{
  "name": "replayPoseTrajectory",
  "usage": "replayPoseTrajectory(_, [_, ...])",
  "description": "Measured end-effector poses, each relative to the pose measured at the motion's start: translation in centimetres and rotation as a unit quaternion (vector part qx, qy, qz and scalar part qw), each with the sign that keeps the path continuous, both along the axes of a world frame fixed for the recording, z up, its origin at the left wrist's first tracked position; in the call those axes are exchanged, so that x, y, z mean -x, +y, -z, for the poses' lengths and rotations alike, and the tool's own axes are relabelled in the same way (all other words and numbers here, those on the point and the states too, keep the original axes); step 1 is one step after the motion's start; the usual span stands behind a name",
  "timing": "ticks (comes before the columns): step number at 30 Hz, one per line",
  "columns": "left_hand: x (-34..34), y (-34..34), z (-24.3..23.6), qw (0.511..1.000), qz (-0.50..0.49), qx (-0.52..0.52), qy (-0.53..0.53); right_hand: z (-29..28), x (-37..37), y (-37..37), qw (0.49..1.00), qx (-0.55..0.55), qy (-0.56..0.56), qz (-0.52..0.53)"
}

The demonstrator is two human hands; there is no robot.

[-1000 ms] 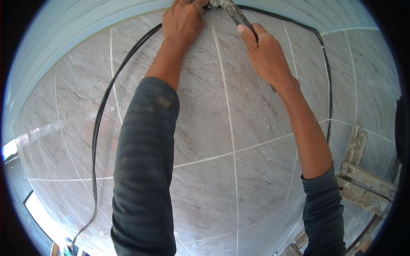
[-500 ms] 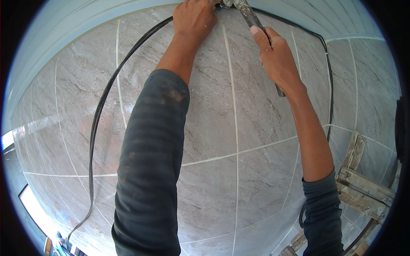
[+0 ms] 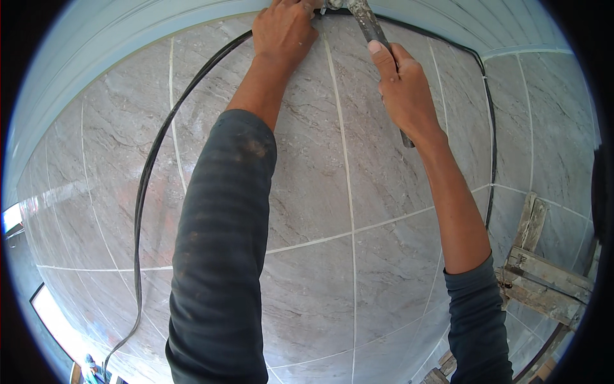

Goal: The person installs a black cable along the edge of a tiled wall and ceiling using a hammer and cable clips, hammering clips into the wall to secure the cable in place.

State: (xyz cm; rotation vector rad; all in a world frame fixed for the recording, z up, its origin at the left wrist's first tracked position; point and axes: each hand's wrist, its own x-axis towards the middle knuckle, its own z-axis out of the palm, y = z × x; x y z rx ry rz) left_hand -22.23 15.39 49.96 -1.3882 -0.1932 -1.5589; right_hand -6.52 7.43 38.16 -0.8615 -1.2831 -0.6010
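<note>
My left hand (image 3: 284,29) is closed at the top of the tiled wall, pressed over the black cable (image 3: 148,168) right below the pale ceiling panels. Its fingertips run close to the upper edge, and anything small pinched in them is hidden. In my right hand (image 3: 406,86) is a hammer (image 3: 369,27), gripped around its dark handle, which is spattered with whitish plaster. The crusted hammer head is beside my left fingertips, partly cut off by the upper edge. From my left hand the cable sags down the wall in a long loop.
Grey marbled tiles (image 3: 307,185) with pale joints cover the wall. Right of my hands the cable follows the ceiling edge, then drops down the corner. Rough wooden boards (image 3: 543,281) stand at the lower right. A bright opening (image 3: 61,320) and a person (image 3: 93,368) appear far down left.
Both hands and the hammer have shifted slightly left and down in the view, along with the wall. The hammer head stays close to my left fingertips, and both grips look the same.
</note>
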Motion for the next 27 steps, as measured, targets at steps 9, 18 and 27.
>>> replayPoseTrajectory(9, [-0.1,0.0,-0.2,1.000,0.005,-0.017,0.013,0.2,0.4,-0.6,0.999,-0.016,-0.021,0.029])
replayPoseTrajectory(18, [-0.4,0.0,-0.1,0.999,-0.030,-0.018,-0.009,0.7,0.7,-0.8,1.000,0.004,-0.012,0.020])
replayPoseTrajectory(27, [-0.6,0.5,-0.2,1.000,-0.008,-0.009,-0.005,0.4,0.5,0.0,0.999,0.015,-0.009,0.046])
